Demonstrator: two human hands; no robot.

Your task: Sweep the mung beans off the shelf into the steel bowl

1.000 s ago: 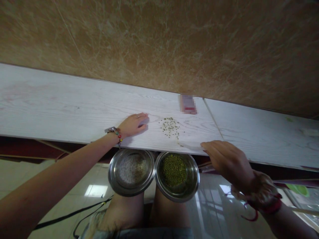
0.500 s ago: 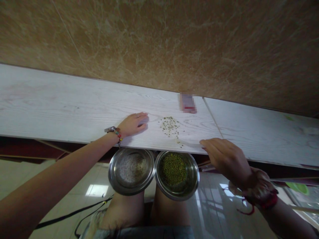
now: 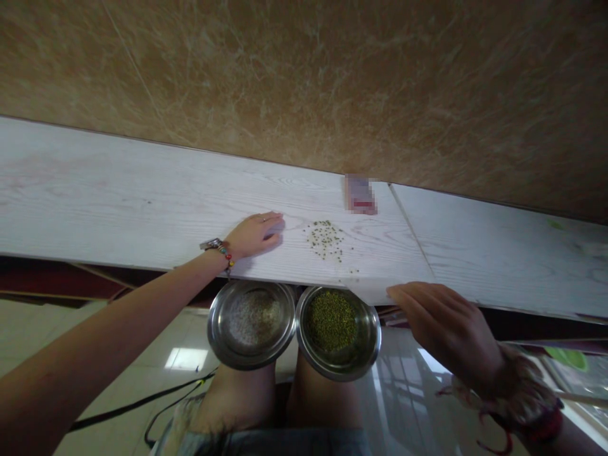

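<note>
My left hand [image 3: 259, 235] lies flat on the white wood-grain table, fingers stretched out, left of a loose scatter of small green beans [image 3: 325, 239]. My right hand [image 3: 441, 316] is at the table's front edge, its fingers pinched on a thin whitish sheet [image 3: 373, 291]. That sheet reaches left over the rim of a steel bowl of green beans [image 3: 332, 322]. Beside it, a second steel bowl holds white grains [image 3: 251, 318]. Both bowls rest over my thighs, just under the table edge.
A small blurred box [image 3: 360, 195] stands at the back of the table [image 3: 118, 183], against the brown marbled wall [image 3: 285, 82]. A seam crosses the table to its right. Black cords [image 3: 142, 402] run low at the left above the tiled floor.
My right hand has moved down and slightly right, bringing the thin sheet from the tabletop to over the bean bowl's rim. A few beans near the edge have shifted. My left hand stays put.
</note>
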